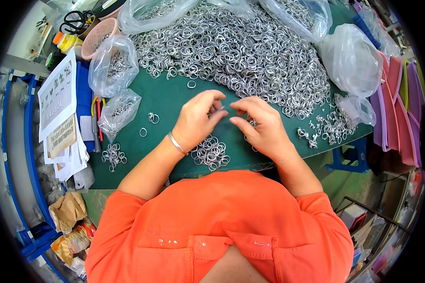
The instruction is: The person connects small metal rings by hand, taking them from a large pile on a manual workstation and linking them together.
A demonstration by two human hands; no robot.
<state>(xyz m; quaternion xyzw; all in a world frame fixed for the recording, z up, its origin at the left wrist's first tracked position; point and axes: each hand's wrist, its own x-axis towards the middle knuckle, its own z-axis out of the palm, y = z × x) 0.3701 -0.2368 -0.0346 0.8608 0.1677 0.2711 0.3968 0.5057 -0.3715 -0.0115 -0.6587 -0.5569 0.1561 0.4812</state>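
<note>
Over the green tabletop, both hands are close together at chest height. My left hand point(198, 120) is closed in a pinch, with a small glint at its fingertips too tiny to name. My right hand point(264, 125) faces it with curled fingers, thumb and forefinger slightly apart at the tips. Bits of silver ring show beside its thumb; whether they are held or lie beneath is unclear. A small pile of silver rings point(210, 153) lies below my left wrist. Beyond the hands spreads a large heap of silver rings point(231, 52). A loose ring point(191, 84) lies at its near edge.
More rings point(114, 156) lie at the left, near filled plastic bags point(112, 70). Papers point(57, 101), a pink basket point(99, 37) and scissors point(74, 21) stand along the left side. Small silver pieces point(333, 127) and a clear bag point(352, 59) are at the right.
</note>
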